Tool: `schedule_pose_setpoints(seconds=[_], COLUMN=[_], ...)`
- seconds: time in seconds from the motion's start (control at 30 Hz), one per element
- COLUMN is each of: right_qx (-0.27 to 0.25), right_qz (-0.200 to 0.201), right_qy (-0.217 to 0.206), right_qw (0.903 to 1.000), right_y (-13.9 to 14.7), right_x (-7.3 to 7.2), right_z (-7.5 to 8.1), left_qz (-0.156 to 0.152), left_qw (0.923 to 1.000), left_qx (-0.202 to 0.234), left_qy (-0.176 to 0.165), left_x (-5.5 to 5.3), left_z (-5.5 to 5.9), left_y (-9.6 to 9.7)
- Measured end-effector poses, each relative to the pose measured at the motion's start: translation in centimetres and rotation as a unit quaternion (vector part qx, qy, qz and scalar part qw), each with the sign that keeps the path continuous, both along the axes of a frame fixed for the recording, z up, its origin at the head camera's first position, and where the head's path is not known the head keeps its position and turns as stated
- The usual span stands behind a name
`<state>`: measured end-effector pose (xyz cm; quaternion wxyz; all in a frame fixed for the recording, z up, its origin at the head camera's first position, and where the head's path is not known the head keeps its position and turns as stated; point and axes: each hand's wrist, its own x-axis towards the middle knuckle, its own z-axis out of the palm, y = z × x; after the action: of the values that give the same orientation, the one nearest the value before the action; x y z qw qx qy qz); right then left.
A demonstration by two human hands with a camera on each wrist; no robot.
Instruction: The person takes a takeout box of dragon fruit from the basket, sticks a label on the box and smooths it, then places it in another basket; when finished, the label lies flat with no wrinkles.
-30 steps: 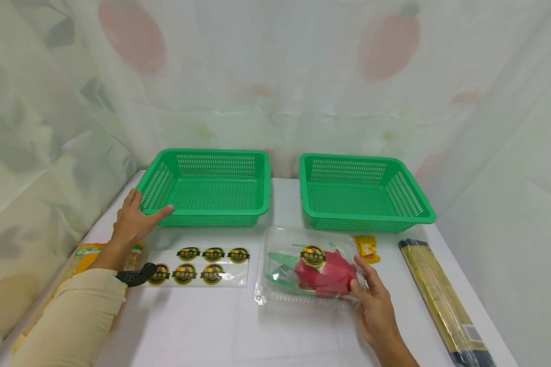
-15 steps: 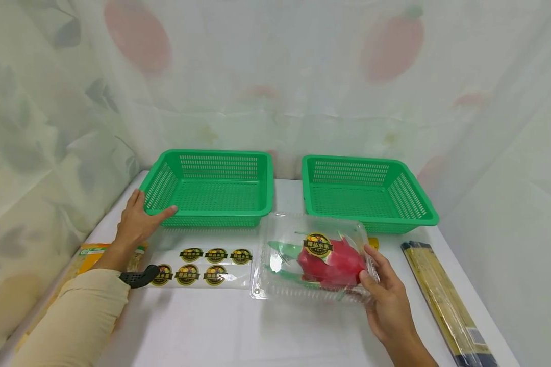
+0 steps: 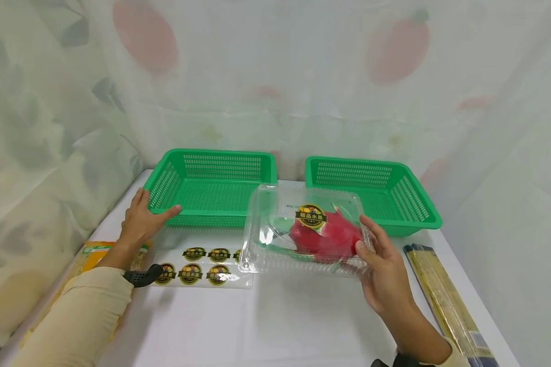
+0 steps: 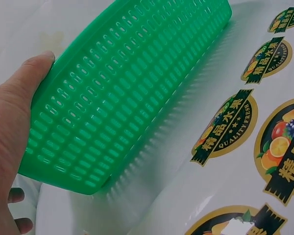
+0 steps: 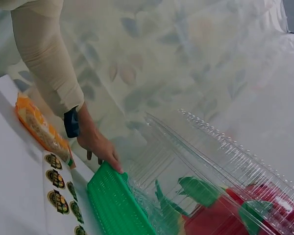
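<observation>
My right hand [image 3: 385, 267] pinches the right end of a clear plastic clamshell box [image 3: 266, 255], thumb on top. Inside the box lies a red dragon fruit [image 3: 323, 234] with green tips, and a round black-and-gold fruit sticker [image 3: 310, 217] is on the lid. The box is held above the table, overlapping the front of both baskets in the head view. My left hand [image 3: 140, 219] holds the front left corner of the left green basket [image 3: 220, 213]. In the left wrist view its thumb [image 4: 36, 68] lies against the basket rim; some fingers are hidden behind the basket.
A second green basket [image 3: 410, 224] stands at the back right. A sheet of stickers [image 3: 202, 283] lies before the left basket. An orange-and-clear packet [image 3: 94, 255] lies under my left forearm, and a long wrapped tan bundle [image 3: 445, 300] along the right edge.
My right hand has lifted the clamshell box with the dragon fruit up and toward the baskets. The small yellow packet is now hidden from view. My left hand keeps its place on the basket.
</observation>
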<state>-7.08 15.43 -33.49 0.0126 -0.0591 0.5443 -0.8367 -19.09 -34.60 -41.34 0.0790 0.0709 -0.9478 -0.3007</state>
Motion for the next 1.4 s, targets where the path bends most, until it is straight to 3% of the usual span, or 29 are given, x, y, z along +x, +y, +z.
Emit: schedule_pose_setpoints(seconds=[0.4,0.83,1.13,1.4], right_qx=[-0.005,0.006,0.008,0.007], right_qz=[0.002,-0.008,-0.024,-0.014], right_qy=[-0.017,-0.034,-0.039,-0.038], right_qw=[0.9998,0.9994,0.9989,0.9992], right_y=[-1.6,-4.4,-7.7,-11.1], right_x=[-2.4,-6.0,-9.1,-12.0], right_z=[2.6,5.1,5.8,5.2], left_qz=[0.006,0.013,0.010,0.010], left_qw=[1.0000,0.9999,0.9999,0.9999], left_qx=[-0.005,-0.002,0.005,0.003], left_qy=[-0.004,0.001,0.007,0.005], left_x=[0.1,-0.1,-0.1,0.0], left_z=[0.2,-0.1,0.0,0.1], left_y=[0.2,0.0,0.2,0.2])
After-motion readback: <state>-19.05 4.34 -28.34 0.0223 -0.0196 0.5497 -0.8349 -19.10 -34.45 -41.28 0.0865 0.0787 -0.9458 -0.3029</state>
